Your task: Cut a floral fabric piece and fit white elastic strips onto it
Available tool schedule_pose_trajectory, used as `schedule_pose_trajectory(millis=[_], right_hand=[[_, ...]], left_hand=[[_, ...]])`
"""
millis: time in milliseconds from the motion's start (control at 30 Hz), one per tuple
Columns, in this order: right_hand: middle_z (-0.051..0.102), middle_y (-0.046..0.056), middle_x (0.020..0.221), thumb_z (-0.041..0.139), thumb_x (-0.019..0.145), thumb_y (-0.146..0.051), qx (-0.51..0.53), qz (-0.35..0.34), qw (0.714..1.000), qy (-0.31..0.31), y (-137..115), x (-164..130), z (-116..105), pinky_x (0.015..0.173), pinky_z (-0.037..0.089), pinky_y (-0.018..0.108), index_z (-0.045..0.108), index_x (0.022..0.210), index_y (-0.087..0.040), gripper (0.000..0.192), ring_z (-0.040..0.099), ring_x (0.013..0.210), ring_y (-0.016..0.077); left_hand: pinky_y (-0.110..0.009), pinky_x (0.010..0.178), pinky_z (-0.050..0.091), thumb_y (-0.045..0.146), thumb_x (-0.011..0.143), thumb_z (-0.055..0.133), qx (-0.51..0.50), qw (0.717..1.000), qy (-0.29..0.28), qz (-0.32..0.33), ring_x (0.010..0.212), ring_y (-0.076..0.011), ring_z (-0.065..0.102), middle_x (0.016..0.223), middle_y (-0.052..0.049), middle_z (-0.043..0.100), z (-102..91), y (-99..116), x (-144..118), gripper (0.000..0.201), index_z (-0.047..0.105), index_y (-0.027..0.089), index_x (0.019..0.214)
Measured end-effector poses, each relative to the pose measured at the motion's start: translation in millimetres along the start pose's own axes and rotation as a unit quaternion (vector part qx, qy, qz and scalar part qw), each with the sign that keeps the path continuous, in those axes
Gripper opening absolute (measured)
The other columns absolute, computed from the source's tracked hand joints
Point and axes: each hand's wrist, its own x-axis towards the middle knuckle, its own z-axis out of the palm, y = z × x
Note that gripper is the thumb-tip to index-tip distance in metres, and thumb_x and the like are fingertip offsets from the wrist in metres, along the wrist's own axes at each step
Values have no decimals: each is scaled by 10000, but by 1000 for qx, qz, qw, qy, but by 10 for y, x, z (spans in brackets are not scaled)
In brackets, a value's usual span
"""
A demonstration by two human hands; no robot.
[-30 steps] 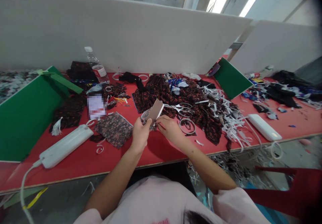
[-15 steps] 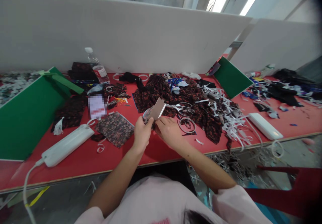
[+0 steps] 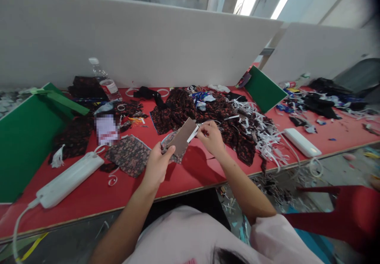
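Observation:
My left hand [image 3: 158, 164] holds a flat brown card [image 3: 184, 135], thumb on top, together with a piece of floral fabric [image 3: 178, 158] that shows under the card. Close to the card's right edge, my right hand [image 3: 212, 138] has its thumb and fingertips closed on a narrow white strip [image 3: 192, 134]. Whether the strip is still joined to the card or fabric, I cannot tell. Another floral fabric piece [image 3: 128, 155] lies flat left of my left hand. Behind my right hand spreads a heap of dark floral cloth [image 3: 166, 117]; the scissors there are mostly hidden.
A white power-strip-like box [image 3: 69, 180] with a cord lies at the left, near a green panel [image 3: 32, 145]. A plastic bottle [image 3: 109, 88] stands behind. White ribbon scraps [image 3: 267, 141], a second green panel [image 3: 264, 89] and another white box [image 3: 302, 142] are to the right.
My right hand has moved from under the card to its upper right, now pinching the white strip. The card has turned flatter to view, with more fabric showing beneath. The view has shifted slightly right.

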Motion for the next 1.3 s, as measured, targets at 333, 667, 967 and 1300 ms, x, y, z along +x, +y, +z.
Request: schedule_pose_trajectory(millis=[333,667,967,1300], right_hand=[[589,82,791,505,711,-256,-272,186,931,158,870,-287,-1555,788,425,352,663,730,-148,192,552,834,212],[647,217,947,501,777,-221,-471,389,788,80,800,-1157,-2342,722,422,455,684,898,-186,222,602,916,331],[699,54,838,314,920,-364,98,172,977,-74,351,-388,-663,647,498,271,540,1120,-182,352,653,737,151],[665,42,873,514,829,-127,-78,-93,964,-236,149,-352,-142,732,415,253,657,889,-193,169,594,822,157]], left_hand=[[-270,674,535,321,672,703,-48,987,-127,-80,910,-215,637,1024,-66,675,-128,239,-144,430,581,177,1058],[-268,641,538,297,618,742,11,979,-182,-93,820,-204,650,976,-51,685,-94,353,2,439,603,192,1021],[-299,652,525,314,587,742,100,973,-174,-116,783,-191,639,901,-49,675,-173,181,263,411,603,165,944],[-289,570,431,435,630,648,430,899,-69,-52,647,-226,614,642,-62,643,-467,-40,398,289,597,172,737]])
